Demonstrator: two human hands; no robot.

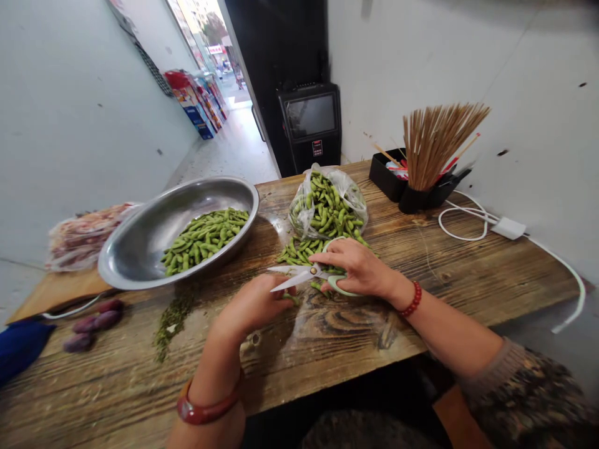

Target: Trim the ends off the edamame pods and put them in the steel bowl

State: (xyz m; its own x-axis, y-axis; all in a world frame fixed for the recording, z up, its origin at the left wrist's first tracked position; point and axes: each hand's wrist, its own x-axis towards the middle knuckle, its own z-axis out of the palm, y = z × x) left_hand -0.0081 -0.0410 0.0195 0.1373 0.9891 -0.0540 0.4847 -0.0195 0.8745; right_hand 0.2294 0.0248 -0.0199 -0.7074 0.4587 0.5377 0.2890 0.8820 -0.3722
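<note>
Right hand grips the scissors, blades spread right over my left hand, which seems to pinch a green pod. Loose pods lie just beyond my hands, before the plastic bag. Careful here: I'd best tuck those fingertips clear of the blades, present only the pod's end, and snip short.

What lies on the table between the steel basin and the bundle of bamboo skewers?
In the head view, an open plastic bag of edamame pods lies between them, with loose pods in front of it.
</note>
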